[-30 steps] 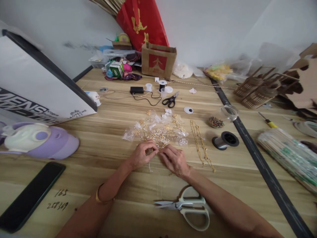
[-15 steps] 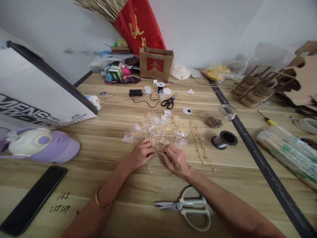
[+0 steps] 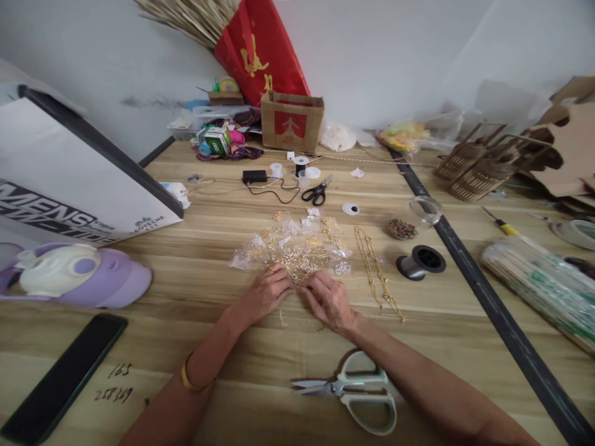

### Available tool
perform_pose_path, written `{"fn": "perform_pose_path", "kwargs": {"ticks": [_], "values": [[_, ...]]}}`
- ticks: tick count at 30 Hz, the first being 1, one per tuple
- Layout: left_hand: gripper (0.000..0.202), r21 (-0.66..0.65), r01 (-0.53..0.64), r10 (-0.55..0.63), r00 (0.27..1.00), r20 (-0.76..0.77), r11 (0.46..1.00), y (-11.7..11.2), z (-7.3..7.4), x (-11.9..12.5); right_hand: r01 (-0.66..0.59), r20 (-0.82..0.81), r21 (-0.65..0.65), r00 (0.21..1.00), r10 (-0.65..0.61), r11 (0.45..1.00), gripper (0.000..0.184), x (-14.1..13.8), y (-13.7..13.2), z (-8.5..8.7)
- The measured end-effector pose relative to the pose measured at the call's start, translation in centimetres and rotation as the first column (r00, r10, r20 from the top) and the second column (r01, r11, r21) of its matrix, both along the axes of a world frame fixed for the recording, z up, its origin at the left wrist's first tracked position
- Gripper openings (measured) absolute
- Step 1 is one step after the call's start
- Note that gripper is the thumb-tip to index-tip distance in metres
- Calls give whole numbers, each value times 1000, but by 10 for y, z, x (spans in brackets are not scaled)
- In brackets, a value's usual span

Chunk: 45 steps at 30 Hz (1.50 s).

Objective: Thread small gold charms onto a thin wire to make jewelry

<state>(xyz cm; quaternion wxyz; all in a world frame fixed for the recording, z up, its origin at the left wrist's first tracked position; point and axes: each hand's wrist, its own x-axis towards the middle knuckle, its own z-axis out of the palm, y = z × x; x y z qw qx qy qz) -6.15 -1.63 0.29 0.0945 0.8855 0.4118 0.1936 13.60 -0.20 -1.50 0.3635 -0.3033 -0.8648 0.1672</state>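
Observation:
My left hand (image 3: 268, 290) and my right hand (image 3: 329, 299) meet fingertip to fingertip at the near edge of a spread of small gold and silver jewellery findings (image 3: 302, 251). Both have thumb and fingers pinched together; whatever sits between them is too small to make out. Little clear bags (image 3: 246, 255) lie among the findings. A short silver chain (image 3: 282, 318) rests below my left hand. To the right of my right hand lies a gold chain (image 3: 370, 263). White-handled scissors (image 3: 362, 390) lie nearer me, blades pointing left, beside my right forearm.
A spool of wire (image 3: 421, 262) and a tipped jar of beads (image 3: 409, 223) stand on the right. Black scissors (image 3: 317, 191) lie farther back. On the left are a phone (image 3: 65, 375), a purple visor cap (image 3: 116, 275) and a white box (image 3: 83, 173). Bagged sticks (image 3: 543, 291) lie at far right.
My hands stay almost in place, with only a slight shift of the left fingers. The whole view has moved a little; the things on the table lie as before.

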Motion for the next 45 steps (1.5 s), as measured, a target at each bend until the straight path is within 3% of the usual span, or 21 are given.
{"fn": "perform_pose_path", "kwargs": {"ticks": [7, 11, 16, 20, 27, 35, 41, 45], "values": [[18, -31, -13, 15, 999, 48, 999, 2, -4, -2, 3, -29, -33, 1000, -4, 999, 11, 1, 1, -1], [17, -46, -29, 33, 995, 99, 999, 3, -6, -2, 52, -164, -156, 983, -78, 986, 11, 1, 3, -1], [15, -51, -86, 94, 978, 187, 995, 2, -4, 4, 110, -367, -423, 887, -281, 899, 13, 0, 9, 1], [15, -61, -96, 105, 980, 167, 993, 3, -1, 9, 76, -426, -525, 839, -339, 848, 16, -1, 12, 0], [11, -243, -136, 217, 912, 348, 960, 7, 4, 21, 39, -462, -573, 810, -361, 819, 19, -1, 15, 0], [17, -569, -111, 424, 784, 454, 815, 9, 7, 19, 41, -458, -565, 815, -355, 824, 17, 0, 16, 2], [18, -617, -97, 463, 753, 468, 781, 9, 9, 14, 53, -439, -551, 831, -343, 833, 16, 1, 16, 3], [13, -562, -165, 461, 772, 437, 810, 8, 12, 16, 52, -440, -557, 828, -347, 829, 15, 1, 16, 4]]}}
